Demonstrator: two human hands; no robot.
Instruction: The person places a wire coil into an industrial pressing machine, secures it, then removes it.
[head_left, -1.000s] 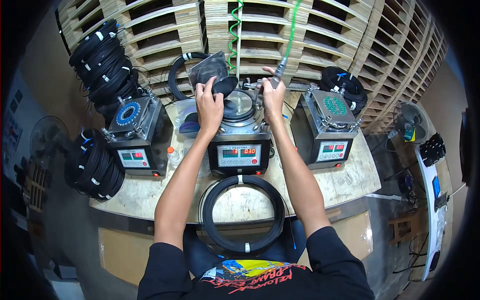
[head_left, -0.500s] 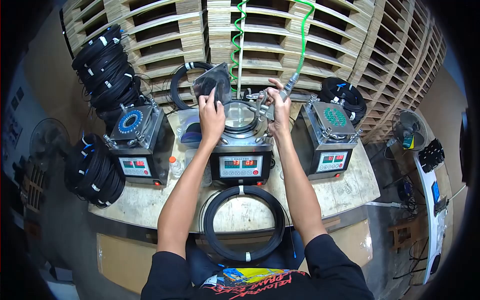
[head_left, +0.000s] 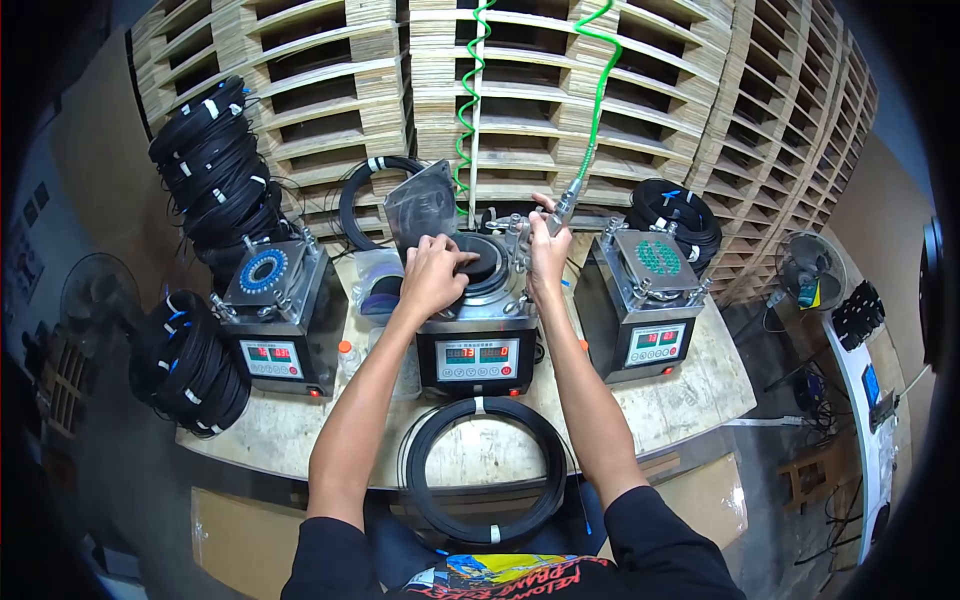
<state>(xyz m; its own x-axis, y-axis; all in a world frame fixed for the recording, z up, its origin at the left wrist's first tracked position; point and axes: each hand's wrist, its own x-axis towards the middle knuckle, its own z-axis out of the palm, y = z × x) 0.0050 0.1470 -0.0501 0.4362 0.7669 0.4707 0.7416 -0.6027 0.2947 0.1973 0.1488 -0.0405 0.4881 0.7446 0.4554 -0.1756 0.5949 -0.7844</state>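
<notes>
My left hand lies over the left side of a round black pad on the middle bench machine. Its fingers are spread, with the index finger stretched across the pad's top. A metal blow gun is gripped in my right hand, just right of that machine. The green coiled hose runs up from the gun. Behind my left hand, a square metal plate stands tilted. On the bench in front of the machine rests a coil of black cable, tied with white bands.
Similar machines stand to the left and right, holding rings of blue and green connectors. Stacked black cable coils rise at the far left. An orange-capped bottle is by the middle machine. Wooden pallets line the back.
My left hand has come down from in front of the tilted plate onto the machine, where the black pad now shows. My right hand has shifted slightly, still gripping the blow gun.
</notes>
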